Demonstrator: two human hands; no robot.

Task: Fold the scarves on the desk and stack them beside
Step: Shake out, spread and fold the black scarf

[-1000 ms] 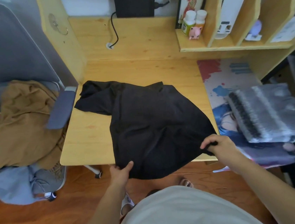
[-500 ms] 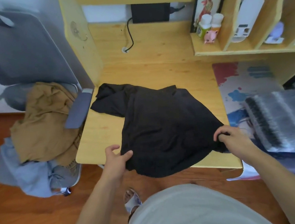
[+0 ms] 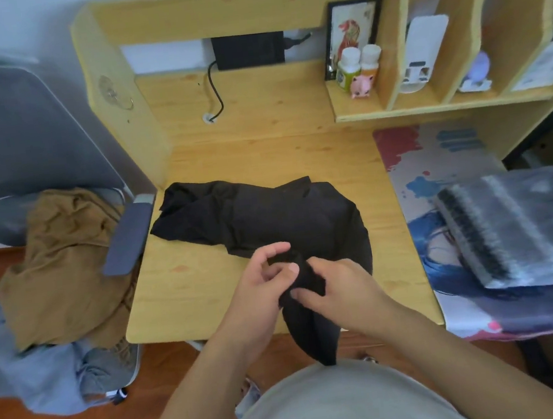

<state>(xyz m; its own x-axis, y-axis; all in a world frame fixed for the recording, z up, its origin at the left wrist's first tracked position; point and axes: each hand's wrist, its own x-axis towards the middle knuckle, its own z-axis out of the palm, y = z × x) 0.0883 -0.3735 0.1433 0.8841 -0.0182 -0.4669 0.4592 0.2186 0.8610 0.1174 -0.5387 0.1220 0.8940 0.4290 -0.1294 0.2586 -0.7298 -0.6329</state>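
While both hands are meeting over the near middle of the desk (image 3: pixel 182 299), the black scarf (image 3: pixel 262 217) is lying rumpled across the desktop, one end trailing off the front edge and hanging down toward the person's grey shirt (image 3: pixel 342 405). Left hand (image 3: pixel 260 293) is pinching a gathered bit of the black cloth, thumb and curled fingers closing on it. Right hand (image 3: pixel 339 288) is gripping the same bunched part just beside the left, fingers curling round the fabric, thumb pressing on top. Hands are nearly touching. Folded grey striped scarf (image 3: pixel 518 226) is sitting on the printed mat (image 3: pixel 435 163) at the right side of the desk, well apart from the black one. Brown cloth (image 3: pixel 64 261) and a pale blue garment (image 3: pixel 43 384) are piling on the grey chair (image 3: pixel 18 135) at left. Two small bottles (image 3: pixel 358 62) and a pink figure (image 3: pixel 361 85) are standing on the shelf in front of a framed picture (image 3: pixel 352 28).
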